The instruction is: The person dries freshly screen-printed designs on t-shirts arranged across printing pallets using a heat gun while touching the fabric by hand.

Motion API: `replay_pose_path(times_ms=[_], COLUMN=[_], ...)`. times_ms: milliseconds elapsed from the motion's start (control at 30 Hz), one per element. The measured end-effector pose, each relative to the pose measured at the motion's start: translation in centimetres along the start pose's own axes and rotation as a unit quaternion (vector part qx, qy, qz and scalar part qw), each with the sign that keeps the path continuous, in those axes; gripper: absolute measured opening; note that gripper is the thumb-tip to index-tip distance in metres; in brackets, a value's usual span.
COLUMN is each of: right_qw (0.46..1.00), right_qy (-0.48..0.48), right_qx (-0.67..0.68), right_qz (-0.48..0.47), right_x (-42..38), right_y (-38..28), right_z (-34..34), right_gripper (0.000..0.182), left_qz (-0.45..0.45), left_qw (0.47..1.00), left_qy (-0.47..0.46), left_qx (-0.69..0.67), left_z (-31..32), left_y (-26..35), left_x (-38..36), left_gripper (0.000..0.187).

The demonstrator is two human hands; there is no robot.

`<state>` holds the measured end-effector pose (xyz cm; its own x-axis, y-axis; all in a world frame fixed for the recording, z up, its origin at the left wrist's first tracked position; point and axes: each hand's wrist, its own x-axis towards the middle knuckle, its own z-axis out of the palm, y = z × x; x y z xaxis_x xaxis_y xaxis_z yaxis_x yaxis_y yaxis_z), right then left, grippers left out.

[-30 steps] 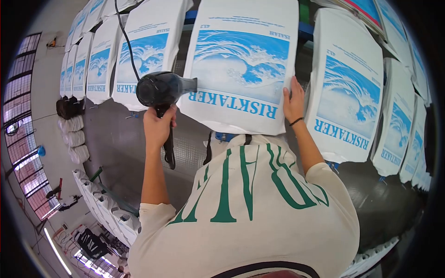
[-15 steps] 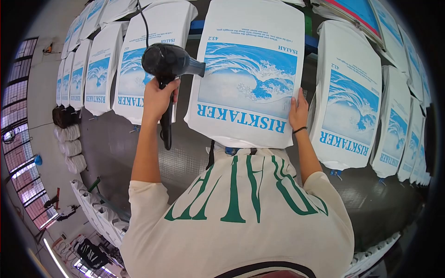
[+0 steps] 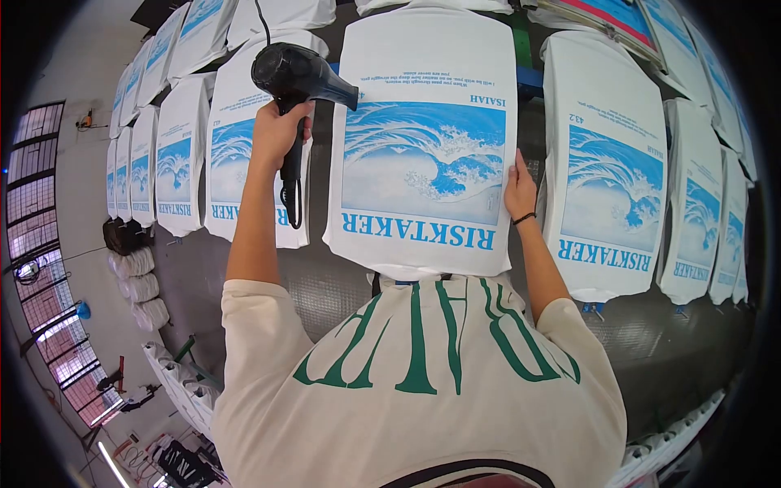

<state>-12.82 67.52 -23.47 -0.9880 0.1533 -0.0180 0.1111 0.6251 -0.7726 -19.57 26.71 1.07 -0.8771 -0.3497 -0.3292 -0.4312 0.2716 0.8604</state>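
This looks like a garment-printing workshop: white shirts point(image 3: 602, 203) with one blue wave print hang on flat boards across the upper frame, a framed screen point(image 3: 606, 24) sits at upper right, and barred windows point(image 3: 37, 195) line the left.

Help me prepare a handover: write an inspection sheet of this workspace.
Surface: grey textured surface beneath the garments; wear cannot be told.
Job's things: front garment spread out, blue wave print; hair dryer, nozzle at its left edge.
Clutter: white bundles at far left.
Hands: left hand grips dryer; right hand at garment's right edge.
Cables: dryer cord runs up out of view.
Surroundings: similar garments both sides; barred windows left.
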Motion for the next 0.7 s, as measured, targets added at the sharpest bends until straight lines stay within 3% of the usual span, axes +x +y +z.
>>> replay_pose_path(times_ms=[267,433,700], right_qw=[0.999,0.996,0.994], right_qy=[-0.006,-0.018,-0.016], right_qx=[0.049,0.078,0.105], right_qz=[0.011,0.029,0.04], right_x=[0.5,2.2,3.0], right_y=[0.0,0.1,0.4], right_z=[-0.1,0.2,0.8], right_gripper=[0.045,0.046,0.045], left_qz=[-0.005,0.009,0.0], left_qw=[1.0,0.996,0.999], left_qy=[-0.002,0.044,0.03], left_qx=[0.02,0.071,0.045], left_z=[0.9,1.2,0.9], left_y=[0.9,1.0,0.7], left_x=[0.9,1.3,1.9], left_gripper=[0.02,0.02,0.02])
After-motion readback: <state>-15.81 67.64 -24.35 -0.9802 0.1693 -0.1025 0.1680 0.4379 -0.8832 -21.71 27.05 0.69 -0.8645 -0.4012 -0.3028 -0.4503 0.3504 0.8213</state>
